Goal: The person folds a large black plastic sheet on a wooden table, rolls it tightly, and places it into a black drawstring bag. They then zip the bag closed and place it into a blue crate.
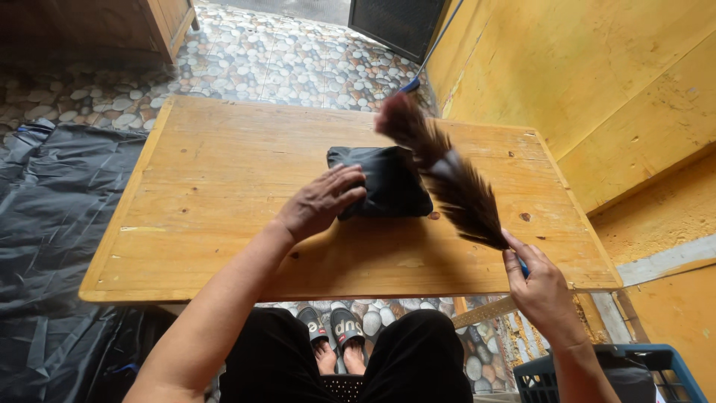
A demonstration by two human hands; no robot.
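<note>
Feather duster (447,175), brown and blurred, slants above the far right of the wooden table (224,186), its handle gripped in the person's closed right hand (541,287), while the left hand (322,200) rests with fingers spread flat on the folded black cloth bundle (388,183) lying just beside it.

You see 1 wooden table (224,186) in the middle of the frame, with 1 folded black cloth (388,186) on it. You have 2 hands in view: 1 left hand (322,201) and 1 right hand (541,287). There is 1 feather duster (447,175), 2 black sandals (332,328) at bottom centre, 1 blue crate (671,366) at lower right, and 1 black plastic sheet (52,224) on the left.
</note>
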